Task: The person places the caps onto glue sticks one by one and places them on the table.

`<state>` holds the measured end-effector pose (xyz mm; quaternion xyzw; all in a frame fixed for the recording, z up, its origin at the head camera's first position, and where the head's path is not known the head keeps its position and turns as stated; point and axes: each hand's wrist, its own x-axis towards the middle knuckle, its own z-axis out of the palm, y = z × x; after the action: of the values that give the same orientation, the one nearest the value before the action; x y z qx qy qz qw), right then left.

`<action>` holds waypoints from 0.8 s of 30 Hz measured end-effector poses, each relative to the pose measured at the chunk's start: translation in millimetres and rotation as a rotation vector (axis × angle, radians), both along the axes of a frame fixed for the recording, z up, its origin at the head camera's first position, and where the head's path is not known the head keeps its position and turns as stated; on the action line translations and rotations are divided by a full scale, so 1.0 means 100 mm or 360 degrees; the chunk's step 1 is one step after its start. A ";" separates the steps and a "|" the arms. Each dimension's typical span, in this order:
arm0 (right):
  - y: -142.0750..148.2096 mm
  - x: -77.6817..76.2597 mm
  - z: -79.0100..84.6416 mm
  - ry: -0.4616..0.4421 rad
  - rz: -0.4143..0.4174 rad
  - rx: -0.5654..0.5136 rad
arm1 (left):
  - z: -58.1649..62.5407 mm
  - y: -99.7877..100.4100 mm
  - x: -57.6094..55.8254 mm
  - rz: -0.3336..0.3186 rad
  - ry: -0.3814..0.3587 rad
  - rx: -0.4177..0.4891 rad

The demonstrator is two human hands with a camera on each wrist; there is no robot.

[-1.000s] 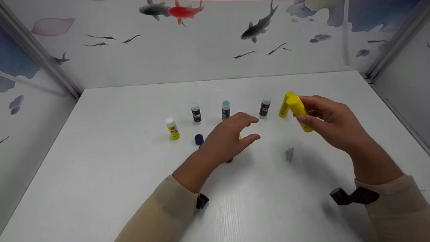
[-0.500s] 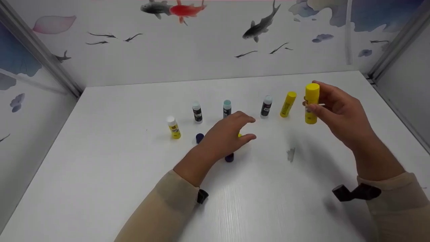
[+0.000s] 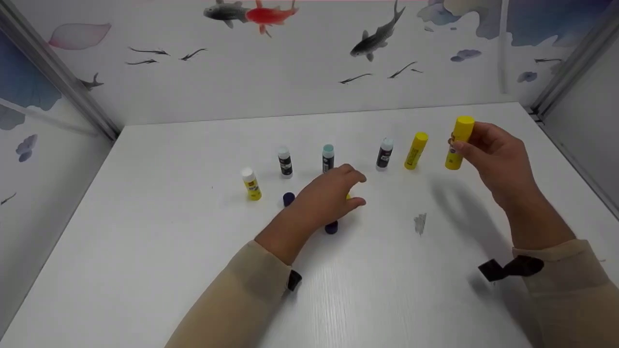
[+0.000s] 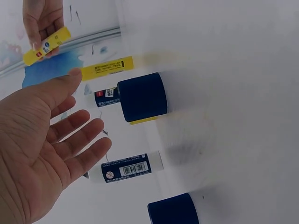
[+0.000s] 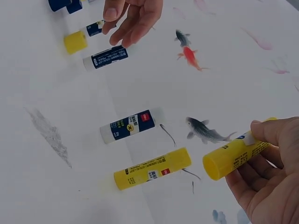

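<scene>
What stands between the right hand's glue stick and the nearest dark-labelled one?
In the head view, another yellow glue stick stands between the held stick and the dark-labelled one.

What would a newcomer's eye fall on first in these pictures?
First, probably, the bright yellow glue stick held up in the person's right grip, above the right side of the white table. Next, its yellow lookalike, standing on the table just to its left. Then the red fish printed on the back wall, near the top of the head view.
</scene>
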<state>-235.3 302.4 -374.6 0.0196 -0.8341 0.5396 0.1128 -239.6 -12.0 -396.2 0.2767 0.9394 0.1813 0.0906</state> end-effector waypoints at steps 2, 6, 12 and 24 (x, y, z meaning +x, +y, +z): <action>0.02 -0.04 -0.03 -0.0039 -0.0019 -0.0016 | -0.01 0.00 -0.01 -0.0005 -0.0018 -0.0027; 0.09 -0.12 -0.11 -0.0134 -0.0060 -0.0022 | -0.02 0.01 -0.03 -0.0006 -0.0046 -0.0091; 0.15 -0.24 -0.24 -0.0229 -0.0087 -0.0004 | -0.02 0.02 -0.05 0.0004 -0.0105 -0.0148; 0.16 -0.39 -0.43 -0.0351 -0.0110 0.0017 | -0.04 0.03 -0.05 0.0026 -0.0149 -0.0195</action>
<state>-274.7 318.6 -417.9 -0.0680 -0.8444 0.5299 0.0388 -244.2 -9.0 -400.6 0.2540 0.9457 0.1370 0.1498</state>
